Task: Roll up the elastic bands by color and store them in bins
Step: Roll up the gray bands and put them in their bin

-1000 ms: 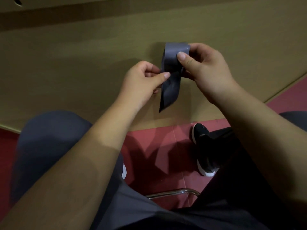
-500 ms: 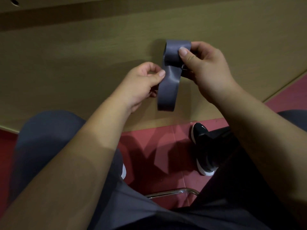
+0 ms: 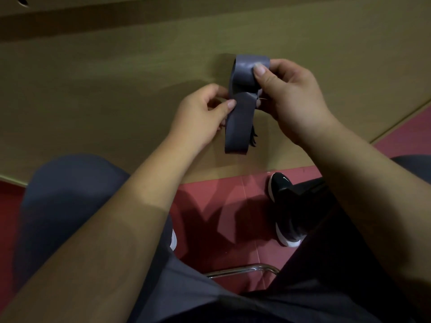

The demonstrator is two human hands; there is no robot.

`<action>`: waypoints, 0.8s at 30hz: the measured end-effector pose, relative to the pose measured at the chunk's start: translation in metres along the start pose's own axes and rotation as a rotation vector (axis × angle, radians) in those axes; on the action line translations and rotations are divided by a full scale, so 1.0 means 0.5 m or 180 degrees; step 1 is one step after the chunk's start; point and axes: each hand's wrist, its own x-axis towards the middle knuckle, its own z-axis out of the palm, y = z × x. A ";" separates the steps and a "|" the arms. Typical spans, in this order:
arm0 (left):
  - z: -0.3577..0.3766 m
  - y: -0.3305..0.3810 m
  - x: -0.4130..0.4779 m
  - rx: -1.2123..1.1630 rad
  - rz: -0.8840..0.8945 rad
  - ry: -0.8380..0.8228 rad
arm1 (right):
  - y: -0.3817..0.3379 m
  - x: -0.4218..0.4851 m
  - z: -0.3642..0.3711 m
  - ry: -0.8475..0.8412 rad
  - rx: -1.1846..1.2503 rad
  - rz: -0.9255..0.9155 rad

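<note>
A grey-purple elastic band [image 3: 240, 122] hangs in the air between my two hands, folded over at its top into a loose loop. My right hand [image 3: 289, 96] pinches the top fold, thumb pressed on its front. My left hand [image 3: 200, 117] pinches the band's left edge at mid-height with thumb and fingers. The band's lower end dangles free as a rounded loop. No bin is in view.
A tan wooden panel [image 3: 116, 89] fills the background behind the hands. Below lie a red floor [image 3: 210, 217], my grey-trousered legs [image 3: 65, 206], a black shoe [image 3: 284, 206] with a white sole, and a chrome chair bar [image 3: 242, 271].
The band's hanging tail has turned from edge-on to flat and now hangs as a wider loop. My left hand has shifted slightly down along it. The right hand stays at the top fold.
</note>
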 end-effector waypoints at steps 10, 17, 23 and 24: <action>-0.010 0.011 -0.001 -0.0461 -0.0033 -0.0401 | 0.005 0.001 -0.002 0.0085 -0.0286 -0.0127; 0.003 0.013 -0.013 -0.0380 -0.0167 -0.0190 | 0.020 0.006 0.001 0.0166 -0.0538 -0.0145; 0.012 0.006 -0.017 -0.0247 -0.0173 -0.0040 | 0.033 0.011 0.004 0.0151 -0.0696 -0.0082; 0.012 0.007 -0.016 -0.0356 -0.0230 -0.0073 | 0.034 0.011 0.004 0.0158 -0.0748 -0.0133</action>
